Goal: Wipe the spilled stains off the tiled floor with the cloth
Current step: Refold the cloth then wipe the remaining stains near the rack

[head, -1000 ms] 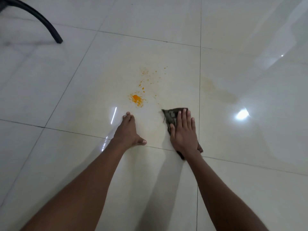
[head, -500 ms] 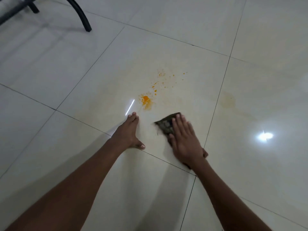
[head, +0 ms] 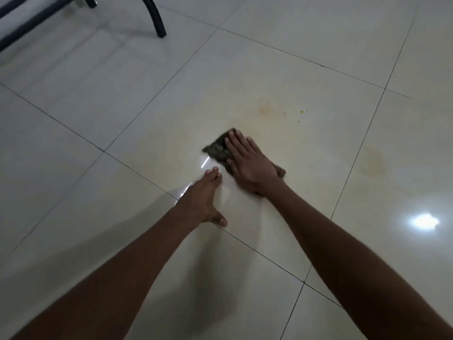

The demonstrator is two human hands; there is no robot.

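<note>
A dark cloth (head: 218, 149) is pressed flat at frame centre by the right hand (head: 250, 165), fingers spread wide. The left hand (head: 203, 200) is laid open on the glossy tiled floor (head: 122, 217). Faint stains (head: 267, 110) are seen above; black chair legs (head: 154, 15) upper left.

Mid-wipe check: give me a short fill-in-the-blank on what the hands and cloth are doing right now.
1. The cloth lies under the ____ hand.
2. The left hand rests flat on the ____, holding nothing.
3. Faint orange specks remain ____ the cloth, farther from the person.

Missing words: right; floor; beyond
</note>
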